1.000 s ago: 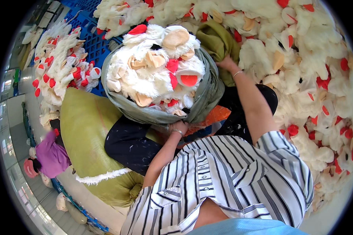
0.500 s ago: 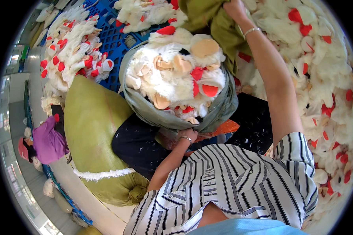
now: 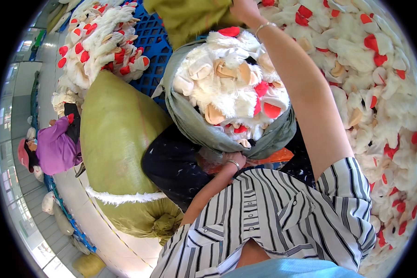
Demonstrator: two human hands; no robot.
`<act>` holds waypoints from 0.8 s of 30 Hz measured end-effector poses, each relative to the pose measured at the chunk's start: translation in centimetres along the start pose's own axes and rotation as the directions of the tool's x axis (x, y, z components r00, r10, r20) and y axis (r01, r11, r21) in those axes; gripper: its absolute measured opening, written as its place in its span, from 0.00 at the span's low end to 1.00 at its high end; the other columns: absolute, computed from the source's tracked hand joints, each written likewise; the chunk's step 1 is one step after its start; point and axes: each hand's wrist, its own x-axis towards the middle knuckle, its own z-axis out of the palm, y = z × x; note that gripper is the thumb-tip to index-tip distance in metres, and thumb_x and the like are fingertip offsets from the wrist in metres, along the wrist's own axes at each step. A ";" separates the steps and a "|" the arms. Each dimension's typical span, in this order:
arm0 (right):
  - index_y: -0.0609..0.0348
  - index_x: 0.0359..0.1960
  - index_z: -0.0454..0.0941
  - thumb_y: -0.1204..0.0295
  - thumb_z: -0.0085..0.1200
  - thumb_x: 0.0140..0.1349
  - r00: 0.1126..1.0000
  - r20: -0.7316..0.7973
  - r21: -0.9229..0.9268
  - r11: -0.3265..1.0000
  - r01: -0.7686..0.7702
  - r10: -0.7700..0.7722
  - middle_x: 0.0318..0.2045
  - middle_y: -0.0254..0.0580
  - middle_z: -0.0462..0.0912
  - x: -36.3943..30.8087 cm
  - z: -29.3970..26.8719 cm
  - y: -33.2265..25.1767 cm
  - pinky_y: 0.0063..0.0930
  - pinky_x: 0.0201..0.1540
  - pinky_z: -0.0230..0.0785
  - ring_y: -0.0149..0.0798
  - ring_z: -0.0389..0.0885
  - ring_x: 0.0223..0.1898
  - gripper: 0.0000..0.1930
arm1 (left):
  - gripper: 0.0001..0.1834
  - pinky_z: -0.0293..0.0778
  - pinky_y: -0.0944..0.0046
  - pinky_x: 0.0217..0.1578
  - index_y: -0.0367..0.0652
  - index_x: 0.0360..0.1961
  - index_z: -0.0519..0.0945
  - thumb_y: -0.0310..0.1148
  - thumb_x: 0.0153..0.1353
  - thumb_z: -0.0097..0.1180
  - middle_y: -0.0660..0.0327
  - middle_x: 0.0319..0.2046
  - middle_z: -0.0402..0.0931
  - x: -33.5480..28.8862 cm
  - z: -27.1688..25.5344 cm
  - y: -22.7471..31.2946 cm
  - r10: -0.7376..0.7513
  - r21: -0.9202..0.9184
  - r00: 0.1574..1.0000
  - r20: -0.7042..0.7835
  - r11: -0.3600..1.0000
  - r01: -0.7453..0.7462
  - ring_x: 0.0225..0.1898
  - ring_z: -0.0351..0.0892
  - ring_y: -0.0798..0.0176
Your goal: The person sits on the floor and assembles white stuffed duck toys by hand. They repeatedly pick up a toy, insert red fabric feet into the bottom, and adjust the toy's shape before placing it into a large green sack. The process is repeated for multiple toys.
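Note:
A grey-green sack (image 3: 272, 149) stands between my knees. It is filled to the rim with white plush pieces (image 3: 222, 95) that have red and beige parts. At its near side, my left hand (image 3: 232, 158) is closed on the rolled edge, and its fingertips are partly hidden. My right arm reaches past the sack's right side. At the top of the view, my right hand (image 3: 246, 10) grips an olive-green sack (image 3: 190, 21), which hangs loose beyond the far rim of the filled one.
A stuffed, tied olive sack (image 3: 120, 134) lies against my left leg. More plush pieces are heaped on the right (image 3: 356, 88) and at the far left (image 3: 102, 41), by a blue plastic pallet (image 3: 152, 44). A person in purple (image 3: 59, 146) is bent over at the left.
My right hand has swung left, drawing the loose olive sack leftward across the far side of the filled sack. My left hand keeps its place on the rim. The view has shifted slightly.

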 end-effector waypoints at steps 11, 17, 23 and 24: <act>0.57 0.46 0.81 0.67 0.46 0.60 0.983 0.185 -0.008 1.000 0.019 -0.017 0.47 0.55 0.80 -6.7 4.0 6.8 0.44 0.56 0.69 0.52 0.76 0.53 0.16 | 0.38 0.43 0.46 0.70 0.41 0.68 0.62 0.47 0.58 0.49 0.47 0.70 0.54 -0.6 0.1 0.1 -0.012 0.030 0.999 0.042 0.999 0.011 0.72 0.50 0.46; 0.61 0.41 0.81 0.63 0.54 0.61 0.998 -0.032 0.557 0.828 0.065 -0.057 0.36 0.50 0.84 -16.1 -2.9 3.1 0.34 0.46 0.73 0.46 0.82 0.39 0.14 | 0.27 0.61 0.48 0.61 0.38 0.54 0.76 0.46 0.60 0.48 0.44 0.53 0.75 -1.1 -2.4 0.1 0.137 0.034 0.964 0.230 0.988 -0.148 0.58 0.73 0.46; 0.66 0.41 0.80 0.61 0.58 0.61 0.965 0.057 0.636 0.736 -0.232 0.255 0.32 0.41 0.83 -24.8 -3.5 8.9 0.25 0.41 0.72 0.30 0.80 0.37 0.17 | 0.16 0.75 0.59 0.49 0.39 0.50 0.78 0.35 0.63 0.54 0.49 0.48 0.80 -9.1 -20.8 1.4 0.349 -0.471 0.828 -0.438 0.696 -0.542 0.49 0.80 0.56; 0.67 0.42 0.79 0.60 0.58 0.61 0.950 0.026 0.633 0.731 -0.256 0.310 0.33 0.42 0.83 -25.5 -4.0 9.4 0.25 0.41 0.72 0.30 0.80 0.37 0.19 | 0.18 0.74 0.58 0.50 0.37 0.51 0.77 0.35 0.63 0.55 0.50 0.50 0.78 -8.1 -23.5 0.2 0.277 -0.413 0.764 -0.583 0.708 -0.573 0.50 0.79 0.58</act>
